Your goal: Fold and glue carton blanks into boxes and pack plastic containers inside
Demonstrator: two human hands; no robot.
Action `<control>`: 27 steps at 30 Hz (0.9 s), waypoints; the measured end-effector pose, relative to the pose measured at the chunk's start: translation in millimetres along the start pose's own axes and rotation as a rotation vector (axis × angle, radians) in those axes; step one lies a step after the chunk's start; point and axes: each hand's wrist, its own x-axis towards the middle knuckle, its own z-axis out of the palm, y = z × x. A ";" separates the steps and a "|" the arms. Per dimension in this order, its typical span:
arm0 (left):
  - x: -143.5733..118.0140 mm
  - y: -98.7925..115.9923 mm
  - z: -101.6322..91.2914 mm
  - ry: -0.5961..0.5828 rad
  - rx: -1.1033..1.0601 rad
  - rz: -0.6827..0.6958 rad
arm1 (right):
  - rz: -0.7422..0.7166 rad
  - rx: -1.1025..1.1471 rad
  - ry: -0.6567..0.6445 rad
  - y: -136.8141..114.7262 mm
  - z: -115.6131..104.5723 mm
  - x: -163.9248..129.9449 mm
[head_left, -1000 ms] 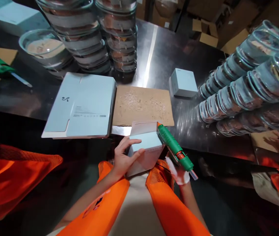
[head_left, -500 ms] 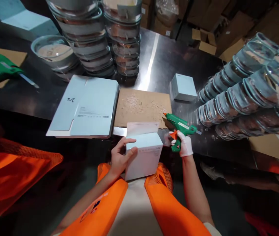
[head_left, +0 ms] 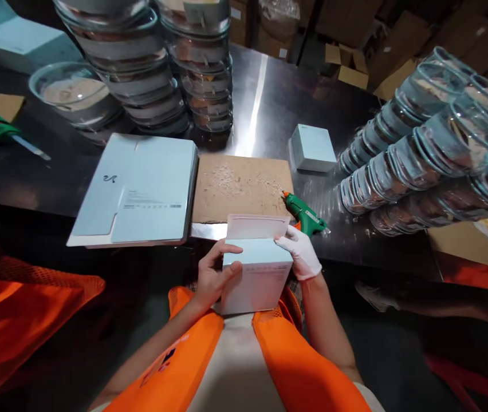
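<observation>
The pale blue box (head_left: 256, 276) is folded up into shape and held against the person's chest, just this side of the glue-spattered cardboard mat (head_left: 241, 187). Its top flap (head_left: 256, 226) stands open, so by my reading the body is formed and closing that flap is what remains.

The left hand (head_left: 211, 276) has its fingers wrapped around the box's left side, thumb on top. The gloved right hand (head_left: 302, 256) presses its fingers against the box's upper right corner by the flap; it holds nothing else.

The green glue gun (head_left: 305, 214) lies on the steel surface (head_left: 265, 97) at the mat's right edge, just beyond the right hand.

Left of the mat sits a stack of flat unfolded cartons (head_left: 137, 189), so more boxes look to be waiting. Beyond the mat's right corner sits one small closed box (head_left: 311, 148).
</observation>
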 end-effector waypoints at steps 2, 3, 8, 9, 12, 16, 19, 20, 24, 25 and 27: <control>-0.1 -3.0 2.6 0.045 -0.030 0.012 | 0.021 0.046 0.004 4.7 1.0 2.7; 0.3 -4.7 3.3 0.078 -0.075 0.019 | -0.007 0.036 -0.022 5.8 -2.4 2.8; 5.3 -8.6 -0.2 0.104 -0.264 0.114 | -0.289 -0.248 -0.418 -5.6 -26.5 -5.3; 6.1 -7.7 -2.2 0.080 -0.218 0.154 | -0.334 -0.323 -0.453 -8.7 -28.3 -6.9; 7.1 -1.5 -7.8 0.034 -0.043 0.258 | -0.457 -0.484 -0.491 -10.8 -27.1 -8.5; 8.5 11.6 -9.7 0.000 0.025 0.309 | -0.590 -0.503 -0.487 5.3 -24.1 -3.9; 12.2 16.8 -9.1 -0.067 0.027 0.333 | -0.718 -0.406 -0.453 20.6 -24.4 -0.2; 13.5 16.5 -9.6 -0.099 0.030 0.328 | -0.743 -0.387 -0.439 24.4 -24.2 0.1; 11.5 7.5 -20.1 -0.189 -0.039 0.235 | -0.730 -0.402 -0.316 31.8 -21.3 -3.9; 8.5 5.4 -25.3 -0.204 -0.057 0.188 | -0.723 -0.408 -0.270 32.2 -21.1 -5.0; 0.8 3.5 -37.7 -0.291 -0.023 0.032 | -0.720 -0.390 -0.184 31.7 -22.7 -4.7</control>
